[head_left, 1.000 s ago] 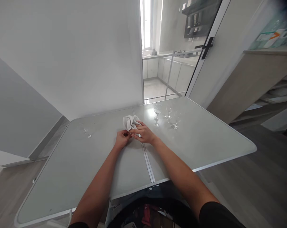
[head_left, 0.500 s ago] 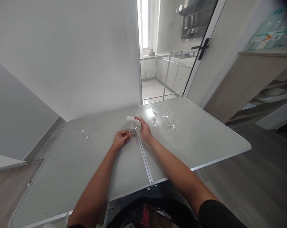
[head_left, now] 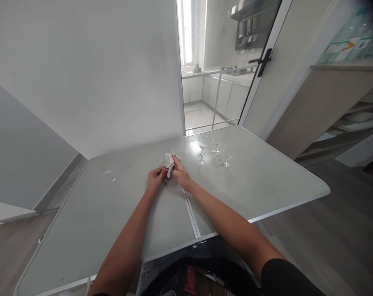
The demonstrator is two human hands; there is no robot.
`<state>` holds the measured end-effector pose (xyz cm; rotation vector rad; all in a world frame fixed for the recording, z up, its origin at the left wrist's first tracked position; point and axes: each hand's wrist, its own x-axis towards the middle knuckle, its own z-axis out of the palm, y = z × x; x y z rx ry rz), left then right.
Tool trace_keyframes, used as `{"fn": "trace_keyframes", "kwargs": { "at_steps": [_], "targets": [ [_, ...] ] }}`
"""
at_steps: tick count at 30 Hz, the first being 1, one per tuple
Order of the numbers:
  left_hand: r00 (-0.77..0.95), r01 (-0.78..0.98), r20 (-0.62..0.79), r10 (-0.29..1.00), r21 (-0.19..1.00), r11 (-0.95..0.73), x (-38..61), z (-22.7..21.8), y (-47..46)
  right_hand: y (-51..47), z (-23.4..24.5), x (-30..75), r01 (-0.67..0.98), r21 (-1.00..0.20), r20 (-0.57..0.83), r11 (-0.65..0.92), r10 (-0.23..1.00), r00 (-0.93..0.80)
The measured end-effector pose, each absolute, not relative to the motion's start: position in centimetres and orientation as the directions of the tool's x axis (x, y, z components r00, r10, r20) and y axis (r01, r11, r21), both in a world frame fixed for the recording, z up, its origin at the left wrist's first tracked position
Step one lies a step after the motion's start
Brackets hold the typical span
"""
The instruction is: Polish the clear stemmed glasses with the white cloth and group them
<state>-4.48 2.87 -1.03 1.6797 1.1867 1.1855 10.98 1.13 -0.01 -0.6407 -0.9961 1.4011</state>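
A clear stemmed glass [head_left: 165, 179] is between my hands over the middle of the table, mostly hidden by fingers and cloth. The fingers of my left hand [head_left: 156, 179] are closed in a pinch on it from the left. My right hand [head_left: 181, 176] grips a white cloth [head_left: 170, 160], pressed against the glass from the right. One end of the cloth hangs down between the two hands.
Three clear stemmed glasses stand right of my hands: one [head_left: 202, 142] nearest, one [head_left: 216, 145] behind, one [head_left: 225, 157] in front. Another glass [head_left: 106, 170] is at the far left. The pale table [head_left: 112, 230] has a metal seam. A glass door [head_left: 217, 98] is beyond.
My right hand with the cloth has shifted slightly left and turned, and the cloth now bunches and hangs over the glass. The glass has tilted and is more covered.
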Motion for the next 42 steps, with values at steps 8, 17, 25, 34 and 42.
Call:
{"fn": "trace_keyframes", "kwargs": {
  "at_steps": [8, 17, 25, 34, 42],
  "targets": [
    [0.282, 0.397, 0.308, 0.908, 0.825, -0.403, -4.3, -1.1, 2.6, 2.4, -1.1, 12.2, -0.240, -0.918, 0.334, 0.316, 0.942, -0.037],
    [0.279, 0.482, 0.426, 0.861, 0.713, -0.509, -4.8, -1.4, 2.6, 2.7, -1.1, 12.7, -0.065, -0.919, 0.395, 0.390, 0.902, -0.174],
    [0.215, 0.430, 0.461, 0.861, 0.747, -0.507, -4.6, -0.9, 2.2, 2.5, -1.5, 12.9, 0.104, -0.931, 0.317, 0.349, 0.918, -0.238],
    [-0.086, -0.135, 0.360, 0.929, 0.920, -0.369, -4.4, -0.7, 2.6, 2.6, -2.1, 12.8, -0.259, -0.965, 0.126, 0.048, 0.948, -0.293],
    [0.121, -0.436, 0.262, 0.957, 0.880, -0.186, -4.4, -0.7, 3.0, 1.6, -0.4, 13.0, -0.041, -0.962, 0.272, 0.271, 0.929, -0.251]
  ]
}}
